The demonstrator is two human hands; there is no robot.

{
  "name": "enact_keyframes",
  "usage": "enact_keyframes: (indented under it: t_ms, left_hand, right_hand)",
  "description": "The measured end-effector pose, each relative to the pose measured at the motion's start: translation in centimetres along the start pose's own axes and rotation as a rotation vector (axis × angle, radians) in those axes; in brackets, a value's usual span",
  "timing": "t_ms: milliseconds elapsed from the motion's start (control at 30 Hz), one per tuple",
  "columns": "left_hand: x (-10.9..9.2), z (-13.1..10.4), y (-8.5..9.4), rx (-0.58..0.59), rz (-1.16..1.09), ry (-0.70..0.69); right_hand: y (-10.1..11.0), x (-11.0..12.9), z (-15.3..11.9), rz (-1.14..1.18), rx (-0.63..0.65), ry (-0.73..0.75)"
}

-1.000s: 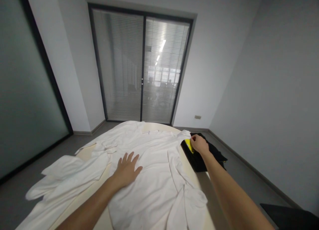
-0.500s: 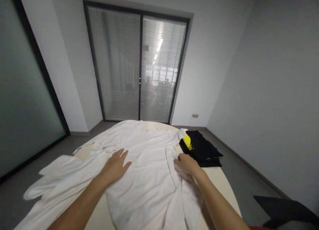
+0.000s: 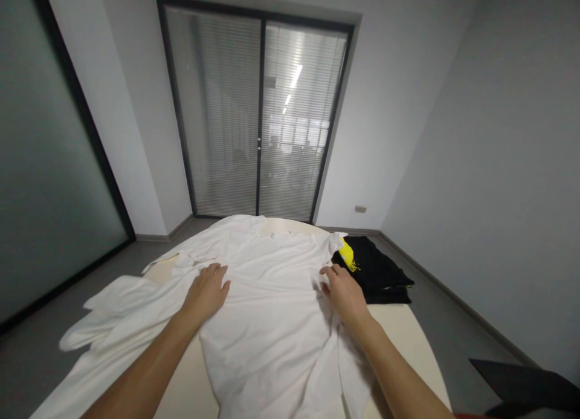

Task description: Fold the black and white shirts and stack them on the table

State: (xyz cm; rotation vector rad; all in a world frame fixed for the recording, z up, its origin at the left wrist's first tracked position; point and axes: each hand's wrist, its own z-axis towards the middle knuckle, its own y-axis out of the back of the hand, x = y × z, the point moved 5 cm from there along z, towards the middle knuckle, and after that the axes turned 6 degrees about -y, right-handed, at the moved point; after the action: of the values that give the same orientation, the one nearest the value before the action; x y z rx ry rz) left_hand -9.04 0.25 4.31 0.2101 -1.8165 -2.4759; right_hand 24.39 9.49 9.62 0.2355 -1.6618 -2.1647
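A wrinkled white shirt (image 3: 272,322) is spread over a round, pale table (image 3: 408,334). My left hand (image 3: 208,292) lies on the left part of the shirt, fingers stretched forward and thumb apart. Over the shirt's right side is my right hand (image 3: 345,292), its fingers bent and slightly apart, the tips at the cloth. No fabric is visibly gripped in it. More white cloth (image 3: 118,316) spreads in loose folds to the left, partly past the table edge; whether it belongs to the same shirt I cannot tell.
Folded black clothes (image 3: 378,268) with a yellow print are stacked at the table's right edge, close beyond my right hand. A dark object (image 3: 525,383), perhaps a chair part, stands at lower right. Glass doors with blinds (image 3: 258,116) are behind the table.
My right hand has moved slightly forward and its fingers have loosened from a pinch on the shirt's right side. The fold there now lies flatter. My left hand stays on the cloth.
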Motion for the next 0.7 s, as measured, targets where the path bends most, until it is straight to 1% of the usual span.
enact_keyframes:
  t_ms: [33,100,167,200,267,333,367,400,433,500,567,633,700]
  left_hand:
    - [-0.2,0.0,0.6,-0.021,-0.001,0.014]
    - [-0.8,-0.1,1.7,-0.026,-0.069,0.003]
    - [-1.9,-0.2,2.2,0.042,-0.249,-0.06]
    - [-2.6,-0.3,2.3,0.101,-0.365,-0.105]
    - [-4.3,-0.8,2.1,0.268,-0.583,-0.191]
    - [-5.8,-1.5,1.7,0.437,-0.726,-0.243]
    - [-6.3,-1.7,1.5,0.483,-0.763,-0.252]
    - [-6.6,-1.8,1.5,0.494,-0.781,-0.253]
    - [-6.7,-1.8,1.5,0.467,-0.786,-0.251]
    - [-6.6,-1.5,1.7,0.361,-0.771,-0.248]
    - [-6.3,-1.2,1.7,0.3,-0.761,-0.252]
    - [-6.0,-1.0,1.6,0.293,-0.765,-0.25]
    - [-5.7,-0.8,1.5,0.291,-0.78,-0.237]
  right_hand:
    - [-0.1,0.8,-0.2,0.109,0.074,0.096]
    - [-0.5,2.3,-0.9,0.32,0.269,0.267]
    - [-0.9,3.0,-1.7,0.475,0.435,0.357]
    - [-1.1,3.1,-2.0,0.538,0.501,0.368]
    - [-1.6,3.2,-2.5,0.639,0.645,0.359]
    - [-2.1,3.5,-3.2,0.707,0.8,0.358]
    - [-2.1,3.8,-3.5,0.728,0.85,0.364]
    - [-2.1,4.3,-3.8,0.739,0.875,0.378]
    - [-1.9,4.9,-4.2,0.742,0.88,0.401]
    - [-1.5,6.8,-5.1,0.713,0.852,0.473]
    - [-1.2,9.2,-6.3,0.636,0.801,0.561]
    - [-1.0,11.4,-7.5,0.545,0.754,0.663]
    - [-0.7,13.0,-8.5,0.494,0.686,0.754]
